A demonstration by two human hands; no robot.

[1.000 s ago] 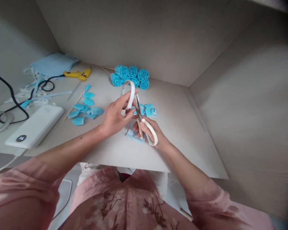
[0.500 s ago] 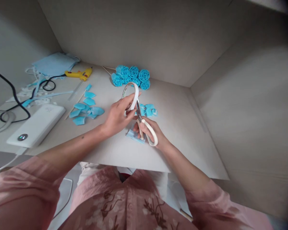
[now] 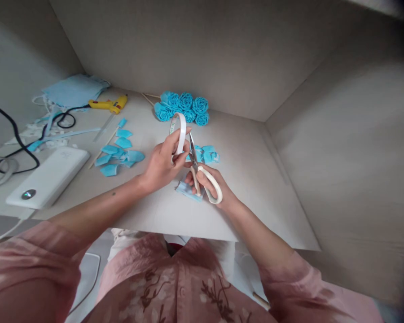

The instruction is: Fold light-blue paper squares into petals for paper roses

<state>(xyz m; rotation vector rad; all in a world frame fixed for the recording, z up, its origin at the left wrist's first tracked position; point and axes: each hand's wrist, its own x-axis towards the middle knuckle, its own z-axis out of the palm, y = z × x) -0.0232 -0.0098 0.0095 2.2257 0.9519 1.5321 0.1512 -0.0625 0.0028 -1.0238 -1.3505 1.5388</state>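
Left hand point(image 3: 160, 168) clamped on tape roll point(image 3: 182, 139), right hand point(image 3: 224, 184) clamped on scissors point(image 3: 194, 162); both above table point(image 3: 256, 179).
Hands close together; can't tell if fingers touch. Left fingers hide the roll's lower part; right fingers run through the handle loops, partly hidden. Can't make out whether the blades bite tape. Blue scraps point(image 3: 209, 154) behind the scissors, partly covered; pale blue piece point(image 3: 188, 191) below the right hand, likewise. Flower stems mostly hidden behind blue flowers point(image 3: 186, 102). Power bank point(image 3: 54, 172) at left, display unreadable; black cable point(image 3: 15, 128) cut off at frame edge.
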